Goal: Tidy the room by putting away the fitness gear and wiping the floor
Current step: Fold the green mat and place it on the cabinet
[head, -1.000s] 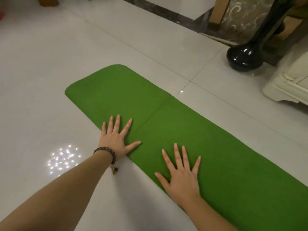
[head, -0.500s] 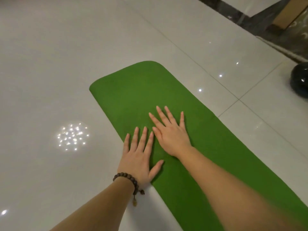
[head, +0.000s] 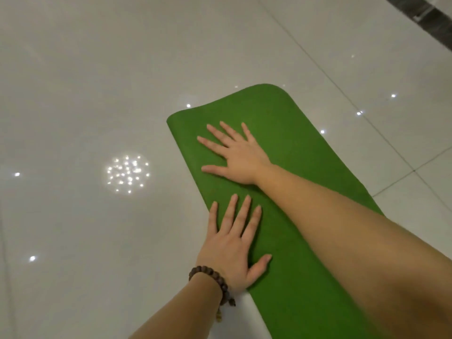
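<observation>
Both my left hand (head: 228,250) and right hand (head: 241,155) lie flat, grasping nothing, on the green mat (head: 293,241); pushing may slide it over the glossy floor (head: 97,241).

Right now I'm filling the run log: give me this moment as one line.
stage: mat not yet rolled | left hand: flat on green mat edge | right hand: flat near mat end | floor: glossy tile

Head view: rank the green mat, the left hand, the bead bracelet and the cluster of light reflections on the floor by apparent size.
1. green mat
2. left hand
3. cluster of light reflections, clearly smaller than the hand
4. bead bracelet
The hand lies nearer the camera, so this ranks looks only.
</observation>
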`<state>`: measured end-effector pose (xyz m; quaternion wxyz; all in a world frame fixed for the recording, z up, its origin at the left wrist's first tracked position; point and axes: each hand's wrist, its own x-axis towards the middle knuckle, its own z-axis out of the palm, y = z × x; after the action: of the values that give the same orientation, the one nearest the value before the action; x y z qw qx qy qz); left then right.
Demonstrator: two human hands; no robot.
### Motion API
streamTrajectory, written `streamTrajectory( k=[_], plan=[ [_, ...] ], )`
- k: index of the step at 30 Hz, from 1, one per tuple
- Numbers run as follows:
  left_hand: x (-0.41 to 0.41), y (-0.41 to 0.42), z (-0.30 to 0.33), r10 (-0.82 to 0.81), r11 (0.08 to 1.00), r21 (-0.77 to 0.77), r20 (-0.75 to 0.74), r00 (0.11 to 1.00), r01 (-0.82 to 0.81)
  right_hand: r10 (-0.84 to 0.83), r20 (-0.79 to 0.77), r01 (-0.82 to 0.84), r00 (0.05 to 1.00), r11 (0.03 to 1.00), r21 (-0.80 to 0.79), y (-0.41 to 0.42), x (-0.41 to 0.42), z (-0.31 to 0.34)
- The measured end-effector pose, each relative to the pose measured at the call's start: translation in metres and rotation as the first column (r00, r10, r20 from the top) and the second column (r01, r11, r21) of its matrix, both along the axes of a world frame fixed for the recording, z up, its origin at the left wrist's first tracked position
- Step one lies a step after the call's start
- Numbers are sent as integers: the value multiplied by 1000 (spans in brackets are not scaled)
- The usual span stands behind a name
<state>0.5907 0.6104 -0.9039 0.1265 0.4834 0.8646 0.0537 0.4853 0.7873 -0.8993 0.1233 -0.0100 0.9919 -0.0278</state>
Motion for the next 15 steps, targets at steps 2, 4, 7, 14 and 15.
streamTrajectory(
  k=[2, 4, 7, 14, 15],
  plan=[
    [1, 0, -1, -4, 1000, 12, -17, 1000, 4, -194, -17, 195, 981, 980, 27, 33, -4, -1],
    [1, 0, -2, -6, 1000, 1, -31, 1000, 6, -372, -41, 373, 928, 928, 23, 61, 9, -2],
    [0, 0, -2, -14, 999, -43, -43, 999, 12, -542, -52, 543, 839, 839, 12, 90, 55, -2],
    [1, 0, -1, -42, 995, -93, -114, 993, 32, -525, -9, 525, 851, 851, 31, 1, 195, 7],
    [2, -1, -2, -47, 995, -91, -119, 992, 36, -458, 15, 458, 889, 889, 29, -20, 217, 7]
  ],
)
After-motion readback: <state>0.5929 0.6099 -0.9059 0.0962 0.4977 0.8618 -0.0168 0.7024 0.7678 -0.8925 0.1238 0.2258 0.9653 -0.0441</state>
